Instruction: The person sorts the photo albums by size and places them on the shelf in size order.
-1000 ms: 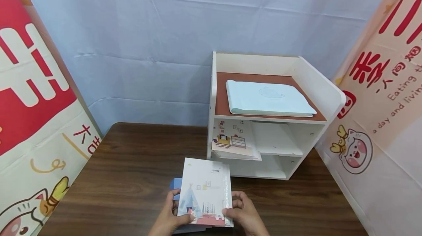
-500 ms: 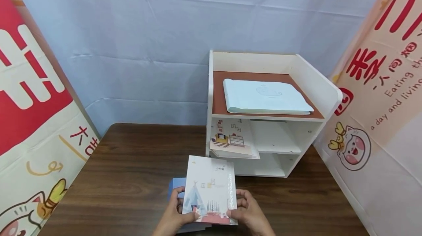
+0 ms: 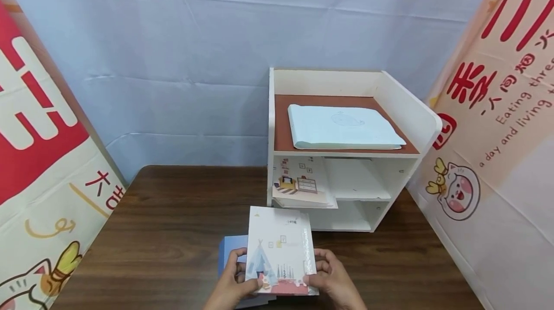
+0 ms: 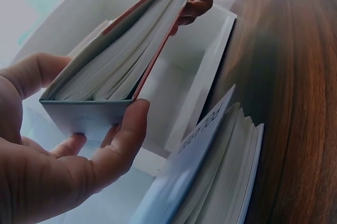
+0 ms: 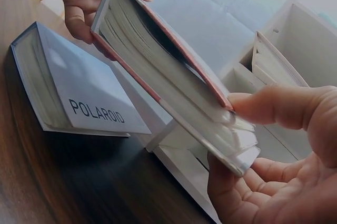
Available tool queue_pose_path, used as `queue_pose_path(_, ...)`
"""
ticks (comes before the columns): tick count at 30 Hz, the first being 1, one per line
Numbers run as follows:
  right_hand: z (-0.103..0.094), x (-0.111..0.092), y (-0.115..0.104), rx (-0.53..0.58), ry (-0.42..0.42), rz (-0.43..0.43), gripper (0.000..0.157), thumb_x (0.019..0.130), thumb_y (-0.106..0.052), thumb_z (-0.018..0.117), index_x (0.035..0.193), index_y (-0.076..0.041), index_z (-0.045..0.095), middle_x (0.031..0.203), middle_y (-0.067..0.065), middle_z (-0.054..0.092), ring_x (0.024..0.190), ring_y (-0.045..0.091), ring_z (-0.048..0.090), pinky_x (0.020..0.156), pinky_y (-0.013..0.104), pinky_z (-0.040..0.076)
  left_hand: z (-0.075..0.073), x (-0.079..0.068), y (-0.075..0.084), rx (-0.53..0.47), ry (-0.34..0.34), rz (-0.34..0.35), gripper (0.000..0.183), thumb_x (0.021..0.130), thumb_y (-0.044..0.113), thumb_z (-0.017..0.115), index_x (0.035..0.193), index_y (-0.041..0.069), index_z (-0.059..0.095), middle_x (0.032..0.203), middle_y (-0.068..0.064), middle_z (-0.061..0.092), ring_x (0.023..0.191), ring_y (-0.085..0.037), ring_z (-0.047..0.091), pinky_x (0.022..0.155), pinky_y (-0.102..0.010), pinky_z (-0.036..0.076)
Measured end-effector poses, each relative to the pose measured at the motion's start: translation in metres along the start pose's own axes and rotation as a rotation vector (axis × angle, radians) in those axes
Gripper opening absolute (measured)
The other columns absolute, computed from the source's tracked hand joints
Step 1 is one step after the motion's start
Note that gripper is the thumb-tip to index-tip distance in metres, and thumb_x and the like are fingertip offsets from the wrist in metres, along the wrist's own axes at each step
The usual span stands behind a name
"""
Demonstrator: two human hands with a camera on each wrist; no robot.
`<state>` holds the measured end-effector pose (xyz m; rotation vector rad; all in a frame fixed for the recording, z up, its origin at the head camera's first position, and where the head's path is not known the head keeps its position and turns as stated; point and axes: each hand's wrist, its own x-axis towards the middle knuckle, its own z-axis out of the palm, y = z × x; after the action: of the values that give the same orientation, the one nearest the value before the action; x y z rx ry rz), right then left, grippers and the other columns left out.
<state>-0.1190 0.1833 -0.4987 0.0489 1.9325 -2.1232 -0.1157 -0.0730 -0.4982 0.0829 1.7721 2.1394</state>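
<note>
Both hands hold a small photo album above the table's near side. Its white cover carries a blue tent and a pink band. My left hand grips the spine side, thumb on the cover and fingers beneath. On the opposite, page-edge side, my right hand pinches it the same way. In the right wrist view the album shows thick plastic-sleeved pages between red-edged covers. Below it, partly hidden in the head view, a blue album lies on the table; the word POLAROID reads on its cover.
A white shelf unit stands at the back right. A pale paper-covered packet with a line drawing lies on its brown top. Illustrated albums jut from the left of the middle shelf. The dark wooden table extends left.
The held album and both hands have shifted slightly right relative to the blue album and shelf. The head view has turned a little. Both hands keep their grip.
</note>
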Motion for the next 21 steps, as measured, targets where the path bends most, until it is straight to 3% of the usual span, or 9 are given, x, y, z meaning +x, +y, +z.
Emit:
queue_pose_path(12, -0.013, -0.006, -0.005, -0.018, 0.026, 0.010, 0.075, 0.070, 0.004, 0.069, 0.131, 0.013, 0.026, 0.087, 0.014, 0.058, 0.075, 0.023, 0.058, 0.064, 0.032, 0.051, 0.009, 0.006, -0.003, 0.008, -0.055, 0.003, 0.078, 0.073, -0.003, 0.064, 0.137, 0.003, 0.019, 0.101, -0.018, 0.050, 0.082, -0.026, 0.060, 0.065, -0.046, 0.053)
queue_pose_path(21, -0.033, -0.009, -0.006, -0.060, 0.036, 0.056, 0.072, 0.075, 0.002, 0.067, 0.133, 0.011, 0.025, 0.090, 0.013, 0.059, 0.077, 0.024, 0.059, 0.064, 0.034, 0.050, 0.023, 0.011, -0.004, -0.056, -0.096, -0.008, 0.077, 0.072, -0.006, 0.062, 0.136, 0.004, 0.020, 0.104, -0.020, 0.047, 0.084, -0.028, 0.060, 0.068, -0.048, 0.053)
